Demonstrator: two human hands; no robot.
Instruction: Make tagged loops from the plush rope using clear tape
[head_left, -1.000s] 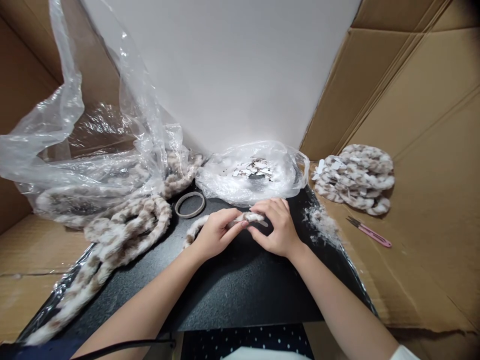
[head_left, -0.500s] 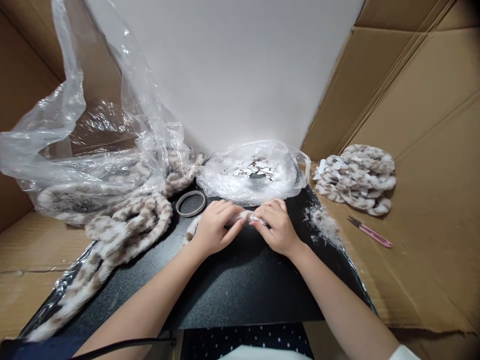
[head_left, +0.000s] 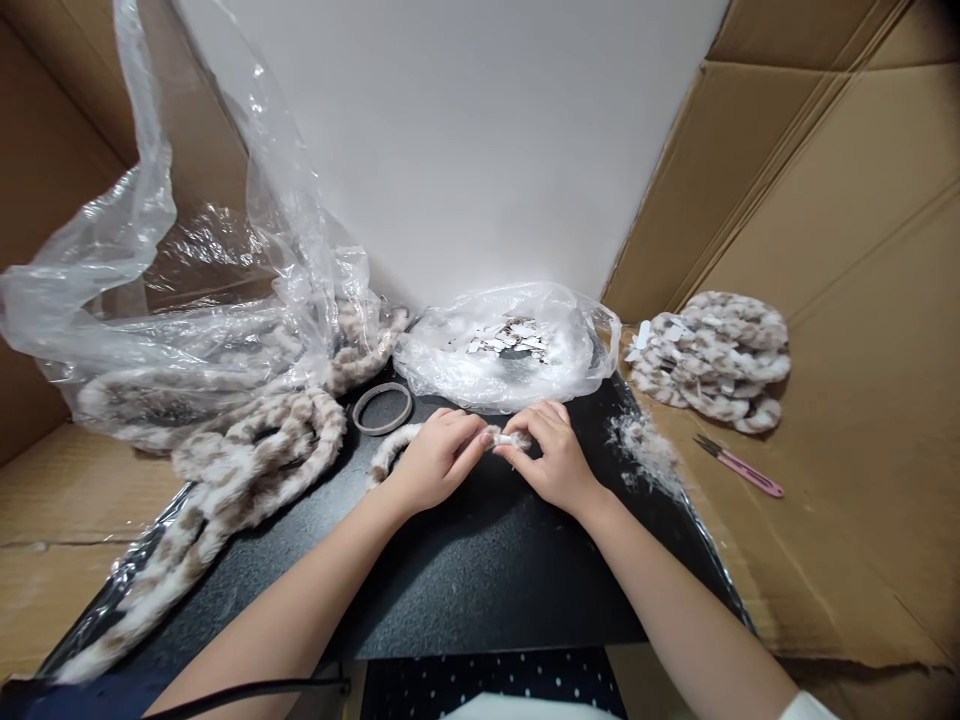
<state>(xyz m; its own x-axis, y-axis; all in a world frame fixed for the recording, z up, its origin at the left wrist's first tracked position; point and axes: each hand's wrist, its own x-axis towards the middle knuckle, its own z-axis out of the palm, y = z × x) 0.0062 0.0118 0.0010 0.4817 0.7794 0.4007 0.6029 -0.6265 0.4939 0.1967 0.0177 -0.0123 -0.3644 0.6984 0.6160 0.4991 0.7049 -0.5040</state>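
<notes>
Above the black tabletop (head_left: 420,590), my left hand (head_left: 439,455) is closed around a thin brown-and-white furry cord (head_left: 390,447), whose curved tail comes out to the left of it. My right hand (head_left: 551,455) pinches the cord's other end, close to my left fingertips. Between the hands a short white band (head_left: 511,440) shows on the fur; whether it is a label or tape I cannot tell. Parts of the cord are hidden under my fingers.
Clear plastic bag (head_left: 225,340) and a pile of furry cords (head_left: 255,450) lie left. A tape roll (head_left: 382,408) sits near a bag (head_left: 442,370) of white pieces. To the right are fluff (head_left: 645,450), bundled furry strips (head_left: 720,350) and pink-handled snips (head_left: 742,468).
The white band between my fingers now shows more plainly, as my right fingers have shifted on the cord. More of the cord's tail shows left of my left hand.
</notes>
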